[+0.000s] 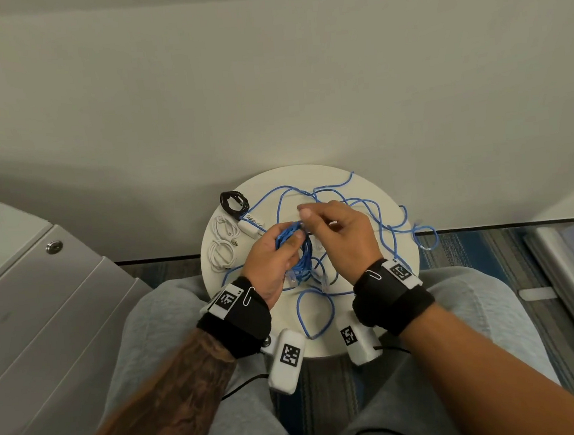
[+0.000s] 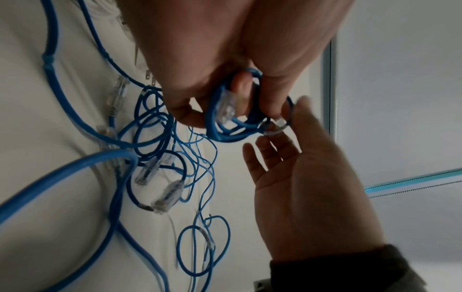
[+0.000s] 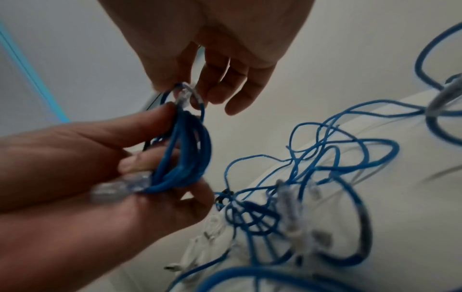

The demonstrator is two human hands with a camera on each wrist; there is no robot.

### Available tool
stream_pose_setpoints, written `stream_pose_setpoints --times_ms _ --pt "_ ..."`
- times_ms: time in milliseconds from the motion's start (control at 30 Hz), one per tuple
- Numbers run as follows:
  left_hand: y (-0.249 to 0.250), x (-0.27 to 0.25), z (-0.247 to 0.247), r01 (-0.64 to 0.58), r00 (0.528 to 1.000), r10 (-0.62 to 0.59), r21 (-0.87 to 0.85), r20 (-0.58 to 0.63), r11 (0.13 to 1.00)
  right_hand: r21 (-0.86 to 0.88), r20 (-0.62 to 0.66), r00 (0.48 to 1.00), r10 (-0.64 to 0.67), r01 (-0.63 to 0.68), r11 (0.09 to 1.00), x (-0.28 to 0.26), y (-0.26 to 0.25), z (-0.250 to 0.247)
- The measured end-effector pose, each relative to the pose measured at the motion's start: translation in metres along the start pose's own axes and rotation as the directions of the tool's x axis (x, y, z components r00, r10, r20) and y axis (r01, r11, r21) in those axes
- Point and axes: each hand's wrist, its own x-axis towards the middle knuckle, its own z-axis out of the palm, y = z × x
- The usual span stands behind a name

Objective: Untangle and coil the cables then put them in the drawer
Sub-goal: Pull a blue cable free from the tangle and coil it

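A drawer cabinet (image 1: pixel 45 305) with a round lock is being seen at 9 o'clock of the round table (image 1: pixel 383 319); its drawers are being kept closed.

The table is being covered by a loose tangle of blue cables (image 1: pixel 364 208), spreading from centre out past the rim at 3 o'clock. A black coil (image 1: pixel 232 201) is lying at 11 o'clock, two white coils (image 1: pixel 223 237) just below it near 10 o'clock, with a white plug (image 1: pixel 249 227) beside them.

A blue coil (image 1: pixel 296 247) is being held above the table centre by the left hand (image 1: pixel 275 263); in the right wrist view its fingers are being curled round the loops, thumb pressing a clear end plug (image 3: pixel 117 189) against the bundle.

The right hand (image 1: pixel 340 237) is sitting at 3 o'clock of the coil. The coil's other clear plug (image 3: pixel 185 94) is being pinched between thumb and forefinger; the remaining fingers (image 3: pixel 240 94) are being held loosely extended.

Judgement: the tail end is probably being tucked to finish this coil; most blue cable is remaining untangled.

Risks: loops could spring open if the left grip is relaxed before the end is secured. The coil could be snagging a loose strand beneath, dragging the tangle off the rim. Cable hanging past 3 o'clock could be pulled to the floor.
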Motion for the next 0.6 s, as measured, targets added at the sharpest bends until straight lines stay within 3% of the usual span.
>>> stream_pose_setpoints --times_ms 67,133,200,267,367,467,600 --pt "0.001 0.0 0.001 -0.036 0.998 0.036 -0.002 -0.044 0.999 0.231 -0.009 0.978 0.207 -0.199 0.952 0.002 -0.005 0.0" --pt "0.0 -0.001 0.001 -0.044 0.997 0.045 0.015 -0.062 0.999 0.357 0.169 0.905 0.39 -0.425 0.832 0.003 -0.005 -0.003" --pt "-0.001 -0.002 0.0 -0.037 0.996 0.04 0.05 -0.078 0.998 0.308 0.329 0.856 0.398 -0.496 0.812 0.003 -0.004 -0.009" --pt "0.0 -0.002 -0.001 -0.001 0.998 0.006 0.07 -0.064 0.998 0.21 0.319 0.889 0.33 -0.406 0.889 0.005 -0.007 -0.014" --pt "0.004 0.002 0.0 0.131 0.991 -0.13 -0.061 0.014 0.989 0.168 0.167 0.97 0.174 -0.202 0.965 0.011 -0.017 -0.021" --pt "0.007 0.004 0.001 0.214 0.975 -0.209 -0.065 0.074 0.975 0.099 0.098 0.992 0.081 -0.091 0.991 0.014 -0.018 -0.022" --pt "0.008 -0.001 0.002 0.214 0.973 -0.218 0.057 0.074 0.975 0.061 0.038 0.999 0.024 -0.026 0.998 0.017 -0.019 -0.025"
